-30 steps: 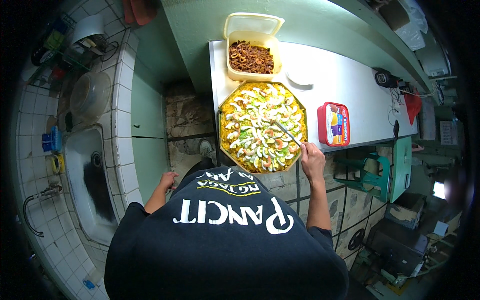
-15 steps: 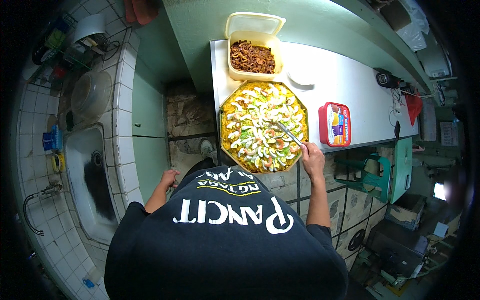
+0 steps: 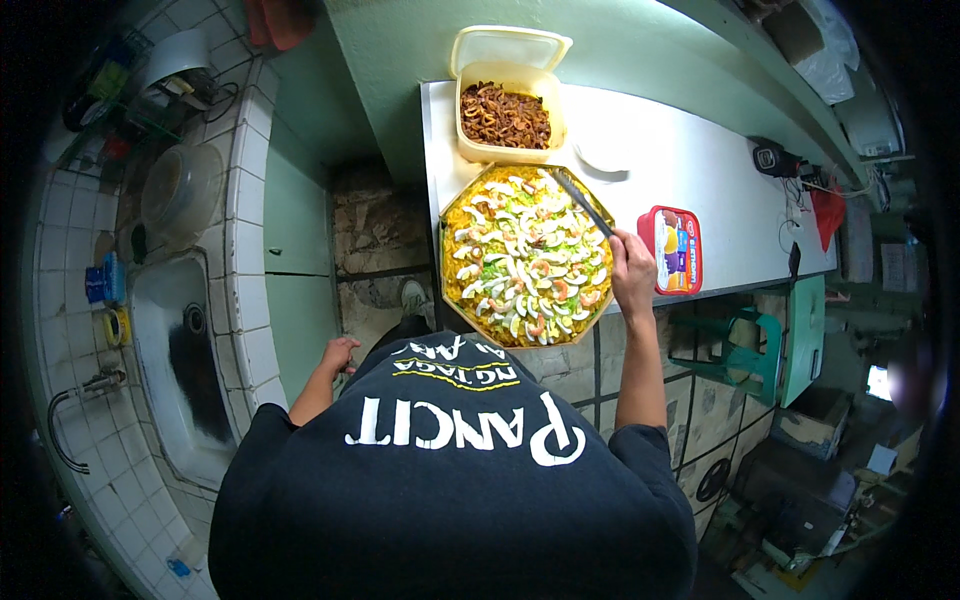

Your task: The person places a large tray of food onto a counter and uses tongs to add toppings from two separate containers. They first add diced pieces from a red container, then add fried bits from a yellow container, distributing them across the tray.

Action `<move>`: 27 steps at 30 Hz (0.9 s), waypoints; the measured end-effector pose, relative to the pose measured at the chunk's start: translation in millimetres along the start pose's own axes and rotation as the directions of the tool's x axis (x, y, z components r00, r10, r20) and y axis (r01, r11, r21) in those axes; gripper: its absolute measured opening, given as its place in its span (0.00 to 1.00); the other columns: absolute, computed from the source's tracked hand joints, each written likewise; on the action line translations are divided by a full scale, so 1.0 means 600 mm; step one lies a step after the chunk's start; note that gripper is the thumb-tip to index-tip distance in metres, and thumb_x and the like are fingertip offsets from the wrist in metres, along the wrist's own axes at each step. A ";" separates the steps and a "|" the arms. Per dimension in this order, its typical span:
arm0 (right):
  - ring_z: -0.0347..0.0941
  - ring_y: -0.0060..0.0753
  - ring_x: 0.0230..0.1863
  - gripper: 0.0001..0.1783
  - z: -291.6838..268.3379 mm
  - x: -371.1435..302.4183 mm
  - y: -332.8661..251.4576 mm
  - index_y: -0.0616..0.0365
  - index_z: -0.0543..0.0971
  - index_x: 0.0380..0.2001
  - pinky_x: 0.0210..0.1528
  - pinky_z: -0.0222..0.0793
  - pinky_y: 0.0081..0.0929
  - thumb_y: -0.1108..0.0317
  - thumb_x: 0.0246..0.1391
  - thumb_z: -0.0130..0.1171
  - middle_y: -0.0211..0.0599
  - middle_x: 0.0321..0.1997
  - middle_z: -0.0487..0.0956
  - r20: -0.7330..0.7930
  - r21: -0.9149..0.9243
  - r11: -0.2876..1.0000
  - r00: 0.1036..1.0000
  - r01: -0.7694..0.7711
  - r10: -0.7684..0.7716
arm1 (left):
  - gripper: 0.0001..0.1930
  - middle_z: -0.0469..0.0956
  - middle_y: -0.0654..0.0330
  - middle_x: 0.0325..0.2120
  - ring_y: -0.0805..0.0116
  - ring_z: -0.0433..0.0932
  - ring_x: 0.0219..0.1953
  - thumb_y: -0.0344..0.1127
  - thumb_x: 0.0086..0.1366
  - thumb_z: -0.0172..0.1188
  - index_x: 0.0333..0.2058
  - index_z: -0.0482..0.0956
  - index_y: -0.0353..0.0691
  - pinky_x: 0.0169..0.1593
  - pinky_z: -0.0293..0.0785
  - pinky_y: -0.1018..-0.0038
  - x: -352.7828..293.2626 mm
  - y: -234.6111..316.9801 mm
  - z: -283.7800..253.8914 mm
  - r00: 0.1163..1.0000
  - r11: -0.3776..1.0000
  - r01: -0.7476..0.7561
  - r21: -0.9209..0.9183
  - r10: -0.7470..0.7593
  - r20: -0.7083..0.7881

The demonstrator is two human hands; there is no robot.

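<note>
My right hand (image 3: 633, 272) is closed round the handle end of metal tongs (image 3: 586, 204). Their far tips are over the upper edge of an eight-sided tray (image 3: 444, 262) of yellow noodles (image 3: 464, 228), by the plastic tub. Egg slices, shrimp and chopped greens (image 3: 497, 257) cover the noodles. Beyond the tray, a yellowish plastic tub (image 3: 555, 128) with its lid raised holds dark brown cooked pieces (image 3: 505, 115). My left hand (image 3: 340, 356) hangs low at my side, away from the table, its fingers loosely bent with the thumb apart and nothing visible in it.
A red rectangular container (image 3: 680, 250) stands right of my right hand on the white table (image 3: 715, 165). A white round dish (image 3: 600, 155) lies behind the tray. At left is a tiled counter with a sink (image 3: 160, 300); at right, a green plastic chair (image 3: 745, 350).
My right hand has moved up and slightly right. The tongs' tips have gone from the middle of the noodles to the tray's far edge. My left hand stays put.
</note>
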State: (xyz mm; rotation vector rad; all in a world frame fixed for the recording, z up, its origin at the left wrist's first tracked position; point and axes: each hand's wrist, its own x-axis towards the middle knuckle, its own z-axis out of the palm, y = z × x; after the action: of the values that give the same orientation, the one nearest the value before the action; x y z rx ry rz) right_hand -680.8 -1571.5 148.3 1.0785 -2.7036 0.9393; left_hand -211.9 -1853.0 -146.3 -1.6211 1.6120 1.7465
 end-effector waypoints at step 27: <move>0.78 0.49 0.35 0.18 0.098 0.218 0.047 0.47 0.80 0.42 0.42 0.70 0.41 0.51 0.60 0.46 0.45 0.29 0.80 0.007 -0.120 0.971 0.978 -0.205 0.207 | 0.10 0.61 0.68 0.13 0.74 0.61 0.14 0.39 0.63 0.50 0.37 0.79 0.45 0.17 0.73 0.70 -0.002 -0.006 -0.021 1.000 1.000 0.001 0.031 -0.002 0.003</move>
State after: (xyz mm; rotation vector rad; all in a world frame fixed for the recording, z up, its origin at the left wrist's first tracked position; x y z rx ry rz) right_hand -788.9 -1667.3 124.1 0.8019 -2.8880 0.7846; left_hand -202.0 -1861.6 -144.2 -1.6042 1.6275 1.7145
